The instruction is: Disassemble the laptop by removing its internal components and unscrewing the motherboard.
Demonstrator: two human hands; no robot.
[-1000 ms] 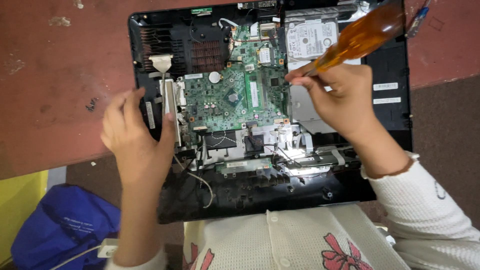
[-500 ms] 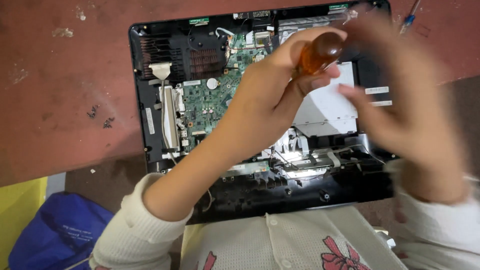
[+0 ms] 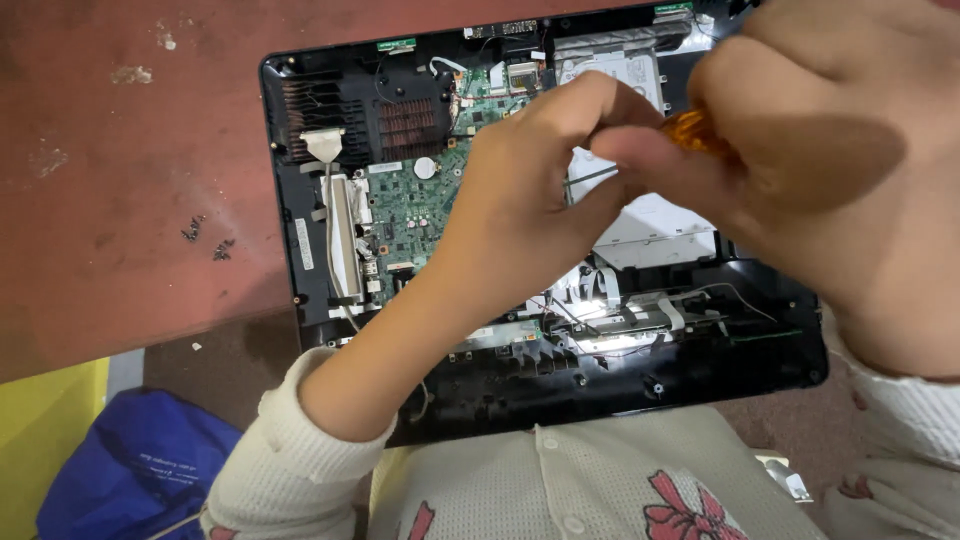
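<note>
Both hands close on the screwdriver [image 3: 690,135]: right hand [image 3: 810,150] grips its amber handle, left hand [image 3: 545,175] pinches the shaft above the opened laptop [image 3: 400,150].

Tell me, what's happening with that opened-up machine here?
A person in a cream sleeve works over an opened laptop lying half on a red table, its green circuit board bared. The right hand grips the amber handle of a screwdriver, and the left hand pinches its thin metal shaft above the board. A blue bag lies on the floor at lower left.
</note>
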